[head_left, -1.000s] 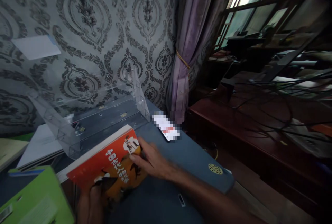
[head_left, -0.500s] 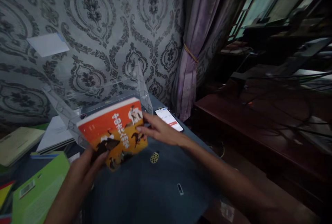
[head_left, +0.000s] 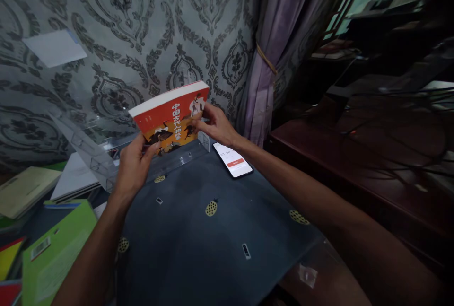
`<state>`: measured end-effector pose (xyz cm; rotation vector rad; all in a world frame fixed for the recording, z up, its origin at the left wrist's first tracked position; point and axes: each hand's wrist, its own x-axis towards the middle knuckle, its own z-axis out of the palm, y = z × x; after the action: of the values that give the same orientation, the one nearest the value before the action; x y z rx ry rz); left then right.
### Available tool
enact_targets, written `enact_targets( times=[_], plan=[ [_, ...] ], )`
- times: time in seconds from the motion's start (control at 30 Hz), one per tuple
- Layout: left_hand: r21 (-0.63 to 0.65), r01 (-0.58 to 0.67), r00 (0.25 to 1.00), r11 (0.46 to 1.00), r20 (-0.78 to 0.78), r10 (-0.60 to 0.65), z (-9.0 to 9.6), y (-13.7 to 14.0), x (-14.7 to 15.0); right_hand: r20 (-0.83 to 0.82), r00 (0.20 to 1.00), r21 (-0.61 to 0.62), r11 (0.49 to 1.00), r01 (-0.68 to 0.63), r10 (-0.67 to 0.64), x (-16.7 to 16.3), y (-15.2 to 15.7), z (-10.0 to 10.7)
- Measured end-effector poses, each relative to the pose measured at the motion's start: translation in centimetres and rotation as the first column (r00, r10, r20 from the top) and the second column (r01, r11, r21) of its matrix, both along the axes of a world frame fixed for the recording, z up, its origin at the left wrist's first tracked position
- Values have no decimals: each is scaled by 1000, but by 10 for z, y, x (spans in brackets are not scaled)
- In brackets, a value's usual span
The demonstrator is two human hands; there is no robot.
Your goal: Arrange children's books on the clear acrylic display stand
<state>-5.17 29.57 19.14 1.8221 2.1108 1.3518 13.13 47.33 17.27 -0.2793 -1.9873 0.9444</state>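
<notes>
A thick red and orange book (head_left: 166, 124) with white lettering and painted figures is held up between both hands, cover facing me and tilted. My left hand (head_left: 136, 159) grips its lower left edge, thumb on the cover. On the right edge, my right hand (head_left: 214, 124) has its thumb on the front and its other fingers around the side. Directly behind and below the book stands a clear plastic rack (head_left: 85, 154) with stepped side panels, against the wall. The book hides much of the rack's middle.
A phone (head_left: 234, 161) with a lit timer screen lies right of the rack on the dark blue tablecloth (head_left: 191, 249). Green (head_left: 60, 254) and beige books (head_left: 26, 190) lie at left. A white card (head_left: 55, 48) is on the patterned wall; a purple curtain (head_left: 266, 83) hangs beside it.
Both hands have raised the book and moved it away from me, up over the rack. The book has shifted slightly right, and more of the tablecloth shows beneath it.
</notes>
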Motion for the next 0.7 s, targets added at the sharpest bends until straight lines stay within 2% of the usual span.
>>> enact_targets(
  times=[0.13,0.33,0.47,0.6,0.7],
  plan=[
    [-33,51,997,998,57,-50,-10,7,0,-52,998,-27,999,-18,17,2,7,-15],
    [-58,93,988,994,125,-86,-27,24,2,0,1000,-73,997,5,-5,8,18,-28],
    [-88,88,987,992,145,-74,-39,33,3,46,998,-31,999,39,-37,9,25,-38],
    [-122,-31,999,992,-41,26,-47,34,4,84,994,12,998,64,-65,9,26,-45],
    [-202,-128,980,971,-179,92,-49,33,4,102,983,102,985,140,-150,12,25,-40]
  ],
)
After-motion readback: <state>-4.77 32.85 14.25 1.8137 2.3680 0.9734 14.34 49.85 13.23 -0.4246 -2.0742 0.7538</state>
